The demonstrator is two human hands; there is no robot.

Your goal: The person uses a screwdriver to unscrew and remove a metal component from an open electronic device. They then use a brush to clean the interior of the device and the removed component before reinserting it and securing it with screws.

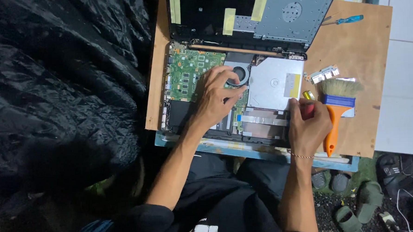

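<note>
An opened laptop base [272, 122] lies on a wooden board [361, 44], its green circuit board [190, 70], round fan [239, 73] and silver optical drive [272, 80] exposed. My left hand [217, 97] rests on the circuit board beside the fan, fingers spread and pressing down. At the laptop's right edge, my right hand [306, 125] grips a red and yellow-handled tool [308, 102], probably a screwdriver; its tip is hidden.
An orange-handled brush [337, 106] with a blue ferrule lies right of my right hand. Small metal brackets [325, 72] and a blue screwdriver [348, 19] lie farther back. The removed laptop cover [285, 10] lies behind. Black plastic sheeting [61, 90] fills the left. Sandals [359, 202] are on the floor.
</note>
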